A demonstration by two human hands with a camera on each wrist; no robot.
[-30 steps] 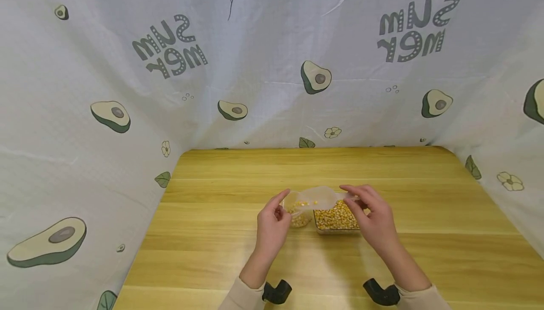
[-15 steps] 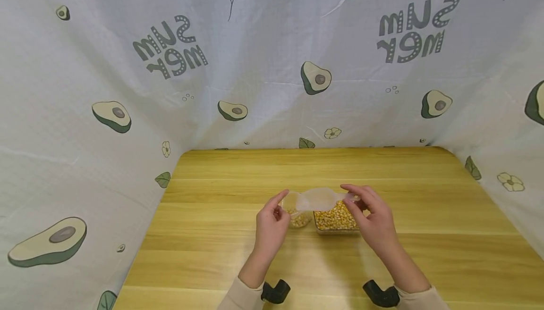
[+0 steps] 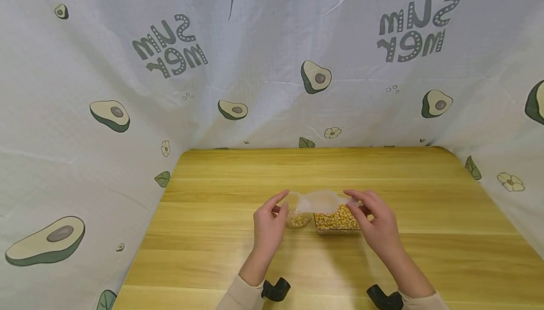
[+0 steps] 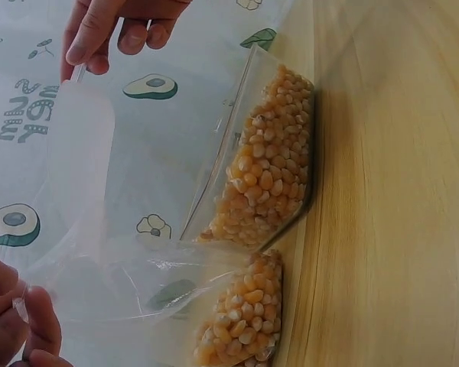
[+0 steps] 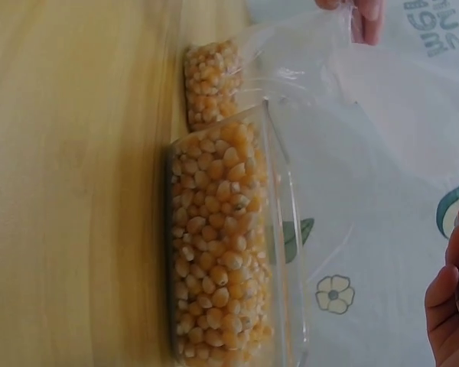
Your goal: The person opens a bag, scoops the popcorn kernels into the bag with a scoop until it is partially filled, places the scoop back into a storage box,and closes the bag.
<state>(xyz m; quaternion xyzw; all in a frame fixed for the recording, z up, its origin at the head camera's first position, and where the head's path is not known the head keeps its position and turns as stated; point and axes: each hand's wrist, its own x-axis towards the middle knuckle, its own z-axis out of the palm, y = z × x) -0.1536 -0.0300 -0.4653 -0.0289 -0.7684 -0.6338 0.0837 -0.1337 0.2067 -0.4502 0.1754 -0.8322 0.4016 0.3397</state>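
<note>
My left hand [image 3: 267, 227] pinches the rim of a clear plastic bag [image 4: 161, 283], holding its mouth up. Corn kernels [image 4: 245, 313] fill the bottom of the bag, which rests on the table. In my right hand [image 3: 378, 222] is the handle of a translucent white scoop [image 3: 321, 201], gripped between thumb and fingers. The scoop's front end reaches the bag's opening, and no kernels show in it. Right beside the bag, under the scoop, stands a clear rectangular container [image 5: 292, 306] with a large heap of corn kernels [image 5: 214, 245].
The wooden table [image 3: 204, 248] stretches out on both sides of the container. A white curtain [image 3: 272, 83] with avocado prints hangs behind it. Black curved pieces [image 3: 277, 290] sit at both wrists.
The few kernels seen at the scoop's front one second ago no longer show there. The right hand and scoop have shifted slightly right; the left hand has barely moved.
</note>
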